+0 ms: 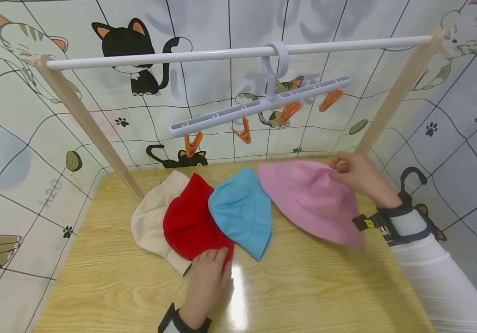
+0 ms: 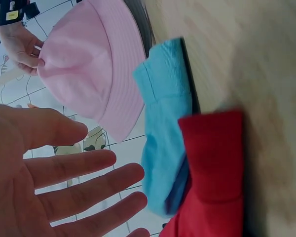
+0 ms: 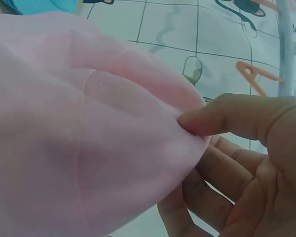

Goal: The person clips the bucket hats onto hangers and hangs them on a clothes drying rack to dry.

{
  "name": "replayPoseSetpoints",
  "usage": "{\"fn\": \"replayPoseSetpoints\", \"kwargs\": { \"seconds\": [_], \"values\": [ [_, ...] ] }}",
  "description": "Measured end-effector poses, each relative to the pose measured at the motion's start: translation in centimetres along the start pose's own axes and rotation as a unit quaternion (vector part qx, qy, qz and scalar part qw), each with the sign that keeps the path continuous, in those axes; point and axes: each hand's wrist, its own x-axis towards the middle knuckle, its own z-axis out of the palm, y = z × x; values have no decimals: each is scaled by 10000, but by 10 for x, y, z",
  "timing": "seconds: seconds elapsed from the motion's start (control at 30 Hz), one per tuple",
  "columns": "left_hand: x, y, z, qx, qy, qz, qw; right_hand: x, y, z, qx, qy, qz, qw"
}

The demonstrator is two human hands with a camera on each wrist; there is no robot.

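Note:
Between thumb and fingers my right hand (image 1: 359, 178) pinches the crown of a pink bucket hat (image 1: 309, 194), at the right of the row of hats. The right wrist view shows the pinched fabric of the pink hat (image 3: 118, 148) closely. My left hand (image 1: 209, 277) is beside the lower brim of a red bucket hat (image 1: 192, 219); in the left wrist view that hand (image 2: 74, 177) has its fingers spread and extended, holding nothing. A light blue bucket hat (image 1: 244, 208) lies between the red and pink ones. Partly under the red hat is a cream hat (image 1: 151, 219).
Above the hats, a white rod (image 1: 221, 54) on wooden posts (image 1: 88, 125) carries a pale grey hanger (image 1: 259, 105) with several orange clips (image 1: 290, 112). A black hook (image 1: 413, 178) stands by my right forearm. The wood-grain table (image 1: 296, 286) extends in front.

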Motion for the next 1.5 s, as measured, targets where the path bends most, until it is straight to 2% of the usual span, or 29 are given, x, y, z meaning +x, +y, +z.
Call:
{"fn": "replayPoseSetpoints", "kwargs": {
  "seconds": [0.23, 0.33, 0.5, 0.73, 0.93, 1.07, 1.3, 1.5],
  "values": [
    [19, -10, -10, 200, 142, 329, 9992, -3, -10, -7, -85, 31, -128, 9999],
    [32, -11, -18, -14, 129, 343, 9993, -6, -16, -11, -243, 152, -251, 9993],
    [58, -9, -31, -293, 200, 645, 9973, -11, -24, -16, -368, 299, -539, 9974],
    [95, 6, -41, -338, 139, 1260, 9914, -14, -33, -15, -317, 349, -855, 9952],
    [122, 26, -45, -102, 379, 1874, 9815, -15, -40, -9, -250, 318, -1013, 9940],
    [136, 34, -52, 100, 410, 2002, 9788, -14, -46, -4, -320, 376, -1118, 9925],
    [160, 40, -62, 344, 178, 2194, 9749, -18, -60, -2, -564, 291, -876, 9941],
    [173, 47, -63, 332, 67, 2437, 9693, -20, -70, 1, -665, 276, -1104, 9913]
  ]
}}
